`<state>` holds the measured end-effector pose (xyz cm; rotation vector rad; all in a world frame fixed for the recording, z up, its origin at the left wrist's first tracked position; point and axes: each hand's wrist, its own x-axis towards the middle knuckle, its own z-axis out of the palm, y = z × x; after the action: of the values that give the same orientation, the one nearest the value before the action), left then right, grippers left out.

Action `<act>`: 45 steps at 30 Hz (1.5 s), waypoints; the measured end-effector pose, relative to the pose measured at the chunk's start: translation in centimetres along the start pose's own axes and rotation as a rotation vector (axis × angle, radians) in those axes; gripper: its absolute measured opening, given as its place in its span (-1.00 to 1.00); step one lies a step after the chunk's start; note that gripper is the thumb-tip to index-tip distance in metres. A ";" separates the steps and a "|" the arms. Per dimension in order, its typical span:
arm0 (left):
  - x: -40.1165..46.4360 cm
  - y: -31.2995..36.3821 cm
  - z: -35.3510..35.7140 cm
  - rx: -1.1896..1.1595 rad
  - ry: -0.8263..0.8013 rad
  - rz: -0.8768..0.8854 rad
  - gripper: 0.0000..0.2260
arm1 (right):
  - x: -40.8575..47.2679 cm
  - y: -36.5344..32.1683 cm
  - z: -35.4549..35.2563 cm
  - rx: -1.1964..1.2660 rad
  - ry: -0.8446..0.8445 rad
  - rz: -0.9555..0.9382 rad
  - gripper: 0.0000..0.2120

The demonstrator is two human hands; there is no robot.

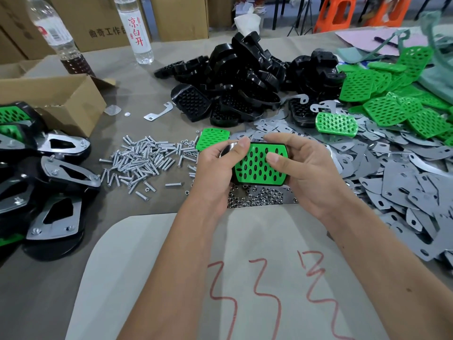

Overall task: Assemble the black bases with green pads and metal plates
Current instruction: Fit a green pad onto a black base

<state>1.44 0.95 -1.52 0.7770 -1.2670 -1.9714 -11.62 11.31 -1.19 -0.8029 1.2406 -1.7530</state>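
Finished assemblies (pixel 29 168) are cut off at the left edge.

A small assembly workshop: worktable (pixel 137 99) heaped with screws (pixel 144 159), metal plates (pixel 392 182), cartons (pixel 103 18).

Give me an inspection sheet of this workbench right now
Surface: grey table, red scribbles near the front edge.
Job's things: black base with green pad in hand; black bases pile; green pads; metal plates; screws; nuts; finished units at left.
Clutter: two bottles, open carton.
Grippers: left hand and right hand both grip the base, fingers on the pad.
Cables: nothing seen.
Surroundings: cardboard boxes, orange stools.
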 end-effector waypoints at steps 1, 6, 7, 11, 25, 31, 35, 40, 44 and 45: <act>0.0 0.0 0.0 -0.013 -0.012 -0.008 -0.81 | 0.0 -0.1 0.0 -0.001 -0.006 -0.003 -0.62; 0.3 -0.2 0.4 -0.119 0.102 0.027 -0.90 | 0.4 0.2 0.2 0.029 0.007 0.053 -0.60; 0.4 -0.3 0.5 -0.115 0.132 0.040 -0.90 | 0.5 0.3 0.2 0.031 0.003 0.074 -0.59; 0.4 -0.3 0.3 -0.100 0.117 0.031 -0.87 | 0.4 0.4 -0.1 0.011 -0.017 0.039 -0.62; 0.8 -0.2 -0.8 0.068 0.049 0.121 -0.88 | 0.7 0.2 0.1 0.070 0.127 -0.001 -0.64; 0.5 0.3 -0.5 -0.088 0.101 0.049 -0.88 | 0.4 -0.5 0.3 0.000 0.020 -0.043 -0.62; 0.7 -0.3 0.0 -0.042 0.102 0.070 -0.92 | 0.2 0.0 0.7 0.052 0.092 -0.085 -0.80; 1.5 -0.9 -0.3 0.010 0.052 0.116 -0.93 | 0.6 0.3 0.6 0.041 0.198 -0.105 -0.78; 1.7 -0.8 -0.2 0.039 0.069 0.157 -0.89 | 0.5 0.2 0.5 0.026 0.177 -0.129 -0.80; 1.7 -0.8 -0.1 0.051 0.083 0.169 -0.89 | 0.5 0.1 0.6 0.032 0.170 -0.135 -0.78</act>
<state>0.32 -0.21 -2.52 0.7434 -1.2941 -1.7610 -11.28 10.59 -1.12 -0.7463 1.2908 -1.9800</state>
